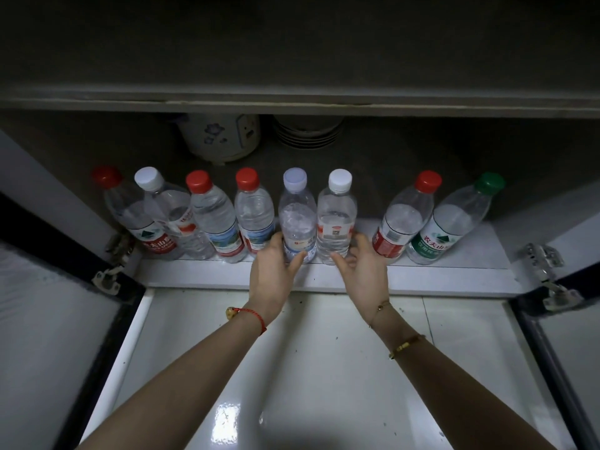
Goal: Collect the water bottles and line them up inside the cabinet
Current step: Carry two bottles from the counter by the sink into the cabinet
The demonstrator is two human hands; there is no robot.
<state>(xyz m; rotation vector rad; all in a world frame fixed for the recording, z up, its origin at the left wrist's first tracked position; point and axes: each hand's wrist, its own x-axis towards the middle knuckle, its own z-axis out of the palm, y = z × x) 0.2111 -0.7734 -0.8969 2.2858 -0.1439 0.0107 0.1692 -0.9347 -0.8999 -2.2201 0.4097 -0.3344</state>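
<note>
Several clear water bottles stand in a row along the front edge of the open cabinet shelf. My left hand curls around the base of the pale-capped bottle, thumb on its left side and fingers across its front. My right hand is spread beside the white-capped bottle, fingertips at its base and thumb just off its right side. To the left stand two red-capped bottles, a white-capped one and another red-capped one. On the right, past a gap, lean a red-capped bottle and a green-capped bottle.
A white floral rice cooker and a stack of bowls sit deep in the cabinet behind the row. Both cabinet doors swing open at either side, with hinges showing. White glossy floor tiles lie below my arms.
</note>
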